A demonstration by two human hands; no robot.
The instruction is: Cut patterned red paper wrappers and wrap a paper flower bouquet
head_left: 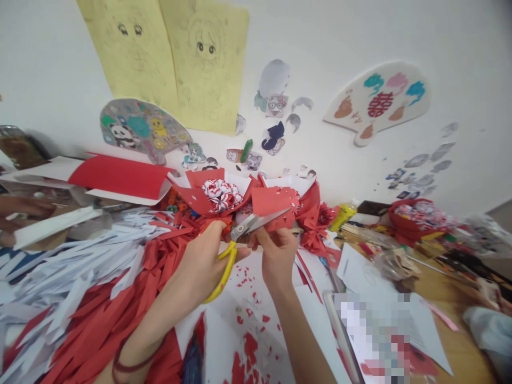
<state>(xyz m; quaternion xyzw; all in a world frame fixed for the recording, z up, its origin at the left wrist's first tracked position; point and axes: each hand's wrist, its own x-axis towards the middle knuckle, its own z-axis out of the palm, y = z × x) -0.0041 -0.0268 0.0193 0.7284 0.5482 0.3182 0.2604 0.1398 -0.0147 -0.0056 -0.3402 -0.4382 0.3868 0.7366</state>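
Observation:
My left hand (pixel 200 261) is closed around the yellow handles of a pair of scissors (pixel 225 269). The blades stand apart and reach right, across a piece of red paper (pixel 272 201). Thumb and fingers of my right hand (pixel 279 253) pinch that paper from below; part of it is hidden by the blades and fingers. Small red paper scraps (pixel 250 344) lie on white paper under my hands. Just behind are two red paper cones, the left one (pixel 196 184) holding a bunch of red and white paper flowers (pixel 223 195).
Piles of white paper strips (pixel 100 250) and red paper strips (pixel 128 288) cover the left side. Another person's hand (pixel 24 208) is at the far left. A red bowl-like wrap (pixel 412 216), a yellow bottle (pixel 344 215) and loose sheets (pixel 364 272) lie right. The wall stands close behind.

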